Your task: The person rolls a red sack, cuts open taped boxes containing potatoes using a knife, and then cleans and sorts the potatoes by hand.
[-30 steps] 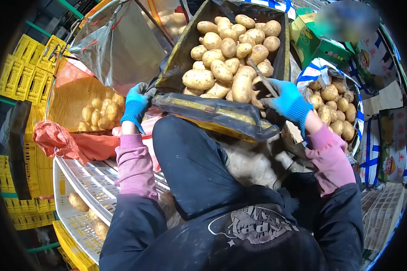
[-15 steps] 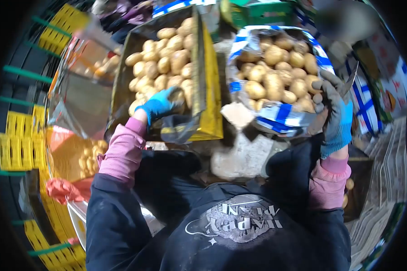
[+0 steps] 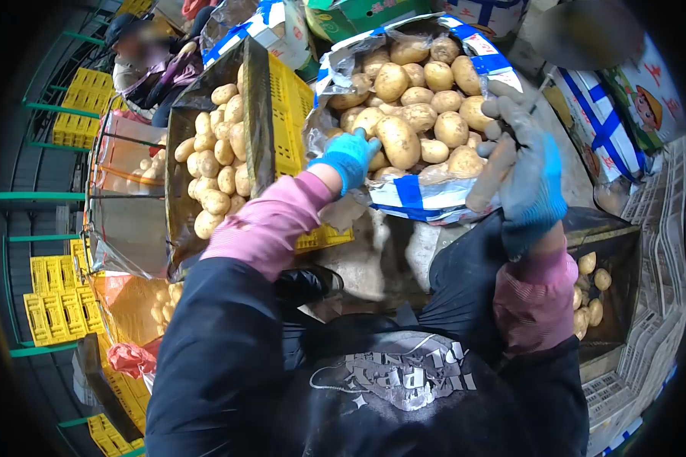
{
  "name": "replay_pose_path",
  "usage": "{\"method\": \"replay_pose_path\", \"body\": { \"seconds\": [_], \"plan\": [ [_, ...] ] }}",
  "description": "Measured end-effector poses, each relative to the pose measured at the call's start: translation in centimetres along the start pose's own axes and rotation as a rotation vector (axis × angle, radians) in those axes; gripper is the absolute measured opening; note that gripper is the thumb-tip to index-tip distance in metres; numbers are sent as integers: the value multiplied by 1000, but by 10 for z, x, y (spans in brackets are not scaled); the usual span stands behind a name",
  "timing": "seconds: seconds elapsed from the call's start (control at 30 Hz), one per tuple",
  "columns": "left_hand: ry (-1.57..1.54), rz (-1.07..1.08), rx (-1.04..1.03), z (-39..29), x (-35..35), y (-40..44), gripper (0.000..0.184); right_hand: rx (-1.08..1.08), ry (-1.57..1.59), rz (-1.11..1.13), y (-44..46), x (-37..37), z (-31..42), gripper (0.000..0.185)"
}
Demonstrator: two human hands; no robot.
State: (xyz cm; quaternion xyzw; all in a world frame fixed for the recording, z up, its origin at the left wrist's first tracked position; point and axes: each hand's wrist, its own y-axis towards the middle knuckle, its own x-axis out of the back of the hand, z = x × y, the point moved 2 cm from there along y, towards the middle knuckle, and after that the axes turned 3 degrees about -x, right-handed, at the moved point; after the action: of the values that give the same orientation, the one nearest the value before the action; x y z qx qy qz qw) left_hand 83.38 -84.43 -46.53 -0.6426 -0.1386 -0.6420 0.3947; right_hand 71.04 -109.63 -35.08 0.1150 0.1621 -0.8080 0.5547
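Note:
My left hand [image 3: 349,160], in a blue glove, reaches over the left edge of an open box [image 3: 410,190] with white and blue wrapping. Its fingers curl around a potato [image 3: 378,160], which they partly hide. More potatoes [image 3: 399,142] fill the box, some smudged with soil. At the right rim is my right hand [image 3: 527,171], in a dirty grey and blue glove. Its fingers bend over that rim and close on the box's edge, beside the potatoes. Left of the box, a yellow crate [image 3: 288,114] with a dark liner holds many potatoes [image 3: 217,160].
Another dark-lined container [image 3: 621,282] with several potatoes stands at my right, beside stacked pale crates [image 3: 652,266]. Printed cartons [image 3: 598,126] lie beyond it. A person [image 3: 152,68] sits at the far left. Yellow crates [image 3: 57,274] and an orange bag [image 3: 126,293] are at left.
My left hand has moved right, from the potatoes in the yellow crate to the box. My right hand stays at the box's right rim. The view has shifted right.

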Motion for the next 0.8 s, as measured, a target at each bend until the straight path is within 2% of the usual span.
{"method": "replay_pose_path", "body": {
  "seconds": [0.03,0.1,0.17,0.2,0.23,0.3,0.37,0.4,0.43,0.5,0.53,0.63,0.7,0.8],
  "plan": [
    [34,66,33,-5,-3,10,49,-34,-6,-13,0,3,-1,36],
    [-66,61,10,-4,15,1,52,-27,2,-25,-3,6,-3,35],
    [-463,-221,69,7,15,-19,52,-14,-33,-7,-3,6,-6,36],
    [-654,-373,97,4,39,-34,52,-10,-12,33,0,2,-11,37],
    [-1248,-300,202,-3,54,-52,61,-47,-51,82,-4,-6,-15,37],
    [-1657,-543,60,-14,76,-92,70,-122,-133,192,-18,-28,-23,38],
    [-1786,-759,-131,-34,90,-133,77,-209,44,377,-34,-45,-50,42],
    [-1794,-832,-153,-42,93,-149,83,-256,115,460,-46,-57,-60,48],
    [-1906,-840,-87,-53,95,-169,87,-313,184,538,-63,-71,-66,53],
    [-1776,-944,-117,-64,90,-192,87,-197,105,589,-102,-102,-49,67],
    [-1636,-1003,-138,-64,80,-202,90,-260,134,530,-109,-107,-57,67],
    [-1544,-943,-57,-64,61,-229,96,-66,84,545,-126,-118,-62,58],
    [-1738,-824,-8,-72,61,-248,99,37,48,489,-139,-126,-67,50],
    [-1937,-698,-24,-76,55,-269,97,-256,115,396,-154,-118,-75,32]
  ]
}}
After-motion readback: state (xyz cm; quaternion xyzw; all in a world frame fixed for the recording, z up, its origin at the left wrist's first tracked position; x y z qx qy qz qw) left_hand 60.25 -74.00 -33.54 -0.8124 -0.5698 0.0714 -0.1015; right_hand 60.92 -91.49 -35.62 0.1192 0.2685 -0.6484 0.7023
